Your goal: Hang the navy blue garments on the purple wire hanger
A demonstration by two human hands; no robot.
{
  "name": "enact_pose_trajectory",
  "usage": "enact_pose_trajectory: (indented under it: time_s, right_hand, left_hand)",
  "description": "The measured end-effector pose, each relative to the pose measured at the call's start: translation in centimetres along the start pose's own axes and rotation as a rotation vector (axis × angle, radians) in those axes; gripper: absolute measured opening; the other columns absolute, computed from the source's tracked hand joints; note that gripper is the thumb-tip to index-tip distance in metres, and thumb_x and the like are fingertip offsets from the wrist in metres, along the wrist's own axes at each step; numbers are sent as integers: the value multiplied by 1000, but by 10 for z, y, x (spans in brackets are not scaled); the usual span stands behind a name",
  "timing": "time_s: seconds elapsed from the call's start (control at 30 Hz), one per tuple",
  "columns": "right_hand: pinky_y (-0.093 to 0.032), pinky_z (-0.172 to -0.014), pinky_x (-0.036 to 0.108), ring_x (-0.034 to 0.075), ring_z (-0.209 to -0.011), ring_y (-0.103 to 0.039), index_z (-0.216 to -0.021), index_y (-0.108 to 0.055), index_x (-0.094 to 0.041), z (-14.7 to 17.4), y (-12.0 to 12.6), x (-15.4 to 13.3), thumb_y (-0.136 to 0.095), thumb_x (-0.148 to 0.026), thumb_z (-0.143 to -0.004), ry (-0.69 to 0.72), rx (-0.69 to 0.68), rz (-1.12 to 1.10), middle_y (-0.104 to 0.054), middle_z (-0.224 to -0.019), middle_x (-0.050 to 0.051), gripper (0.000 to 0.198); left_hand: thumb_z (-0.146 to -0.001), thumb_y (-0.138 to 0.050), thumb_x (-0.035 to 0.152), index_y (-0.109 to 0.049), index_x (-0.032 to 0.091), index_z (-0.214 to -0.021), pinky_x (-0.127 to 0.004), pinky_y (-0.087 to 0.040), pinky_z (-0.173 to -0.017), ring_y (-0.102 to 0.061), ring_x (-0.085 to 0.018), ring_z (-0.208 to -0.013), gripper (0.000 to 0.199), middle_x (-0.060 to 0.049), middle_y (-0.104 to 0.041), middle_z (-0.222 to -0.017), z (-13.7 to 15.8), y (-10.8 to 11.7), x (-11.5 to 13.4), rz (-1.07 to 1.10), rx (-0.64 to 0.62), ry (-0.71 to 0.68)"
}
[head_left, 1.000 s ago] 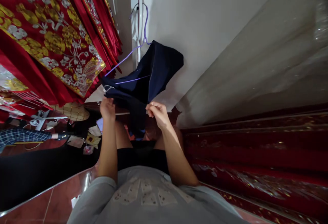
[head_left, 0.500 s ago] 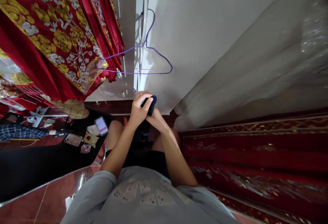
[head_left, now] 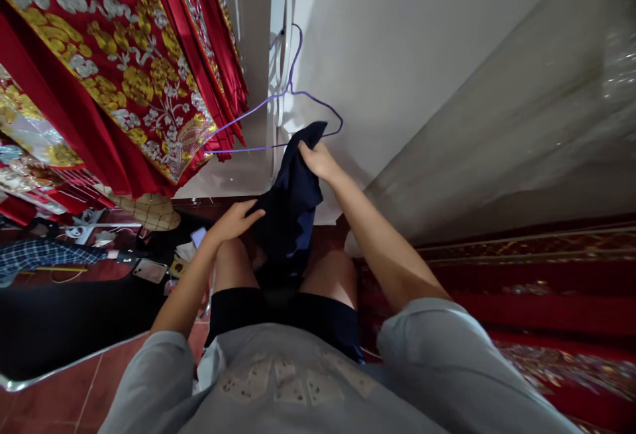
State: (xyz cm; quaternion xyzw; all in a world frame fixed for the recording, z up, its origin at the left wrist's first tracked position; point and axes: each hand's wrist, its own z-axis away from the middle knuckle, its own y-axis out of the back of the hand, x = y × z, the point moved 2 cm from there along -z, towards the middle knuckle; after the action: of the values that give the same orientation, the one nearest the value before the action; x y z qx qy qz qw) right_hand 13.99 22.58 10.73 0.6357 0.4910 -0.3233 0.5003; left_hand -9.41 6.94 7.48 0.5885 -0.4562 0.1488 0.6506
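Note:
A dark navy garment (head_left: 293, 189) hangs spread between my two hands, its lower part falling between my knees; folds hide what kind of garment it is. My right hand (head_left: 318, 160) pinches its upper edge, thumb on the near side. Lower and to the left, my left hand (head_left: 237, 220) grips the garment's left edge between thumb and fingers. Just behind the raised corner, a purple wire hanger (head_left: 248, 114) hangs by its hook on the white wall side. The garment covers part of the hanger's bottom bar.
Red clothes with gold and silver embroidery (head_left: 134, 76) hang at the left. A black seat (head_left: 74, 315) stands below them, with a phone (head_left: 150, 270) and small packets near its far end. More red fabric (head_left: 546, 301) lies along the right, under a greyish cover (head_left: 497, 149).
The navy garment, bunched small between both hands before, is now opened out. My right hand has moved up and right, my left hand left and slightly down.

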Motion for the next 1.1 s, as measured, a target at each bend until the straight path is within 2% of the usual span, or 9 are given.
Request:
enact_pose_trajectory:
  time_s: [0.17,0.33,0.4,0.5,0.6,0.7,0.9,1.0,1.1]
  right_hand:
    - [-56,-83,42,24,-77,-64,-67,-60,-19,1,7,34,-69,-42,-79,-138,30,41,-61,-66,3,27]
    - [-51,-65,33,15,-60,-49,-55,-48,-21,21,43,24,-72,-34,-74,-10,218,132,-42,-52,-2,33]
    - [-51,-63,33,15,-59,-49,-55,-45,-23,26,55,15,-69,-36,-75,31,295,168,-43,-52,-2,35]
    - [-53,-64,34,16,-58,-49,-55,-41,-25,33,69,3,-68,-38,-75,49,384,216,-43,-52,-2,35]
    - [-54,-68,36,17,-60,-49,-55,-40,-25,37,73,-3,-68,-32,-74,53,382,240,-39,-52,-2,34]
    - [-53,-70,37,16,-59,-47,-54,-37,-26,40,69,-4,-66,-26,-73,37,346,226,-36,-54,-3,35]
    - [-50,-70,36,17,-61,-46,-54,-38,-25,38,64,-4,-67,-22,-75,-15,334,192,-37,-56,-3,36]
    - [-46,-62,32,14,-58,-43,-53,-40,-24,44,61,-5,-68,-25,-76,-42,244,152,-39,-55,-3,36]
    - [-47,-61,31,15,-58,-46,-55,-44,-23,57,55,-11,-63,-33,-83,-18,73,76,-44,-56,-2,35]
  left_hand:
    - [-97,-50,36,-62,21,-76,-32,-43,-72,-56,-20,-67,28,-4,-63,-71,3,64,-9,-329,42,101]
    - [-96,-50,35,-64,22,-77,-34,-45,-79,-57,-22,-74,27,-5,-62,-75,-12,96,9,-386,188,-47]
    - [-95,-53,36,-67,21,-80,-36,-47,-86,-60,-24,-82,26,-7,-66,-81,-21,102,23,-370,269,-104]
    - [-93,-57,37,-67,20,-74,-36,-48,-87,-61,-23,-81,27,-7,-66,-81,-30,106,33,-325,264,-108]
    - [-93,-57,40,-64,20,-70,-34,-48,-81,-59,-21,-74,32,-6,-64,-77,-29,107,32,-304,204,-64]
    - [-93,-56,39,-61,20,-70,-35,-48,-83,-59,-22,-75,31,-7,-63,-78,-19,107,35,-357,258,-48]
    - [-96,-56,35,-61,22,-82,-42,-46,-105,-62,-30,-111,20,-11,-67,-110,-3,113,71,-418,489,-157]
    - [-98,-55,35,-63,21,-90,-43,-44,-108,-61,-28,-118,18,-10,-67,-118,-21,118,85,-395,479,-243]
    - [-97,-56,32,-64,21,-102,-40,-46,-105,-63,-25,-109,15,-8,-69,-108,-53,121,84,-286,437,-278]
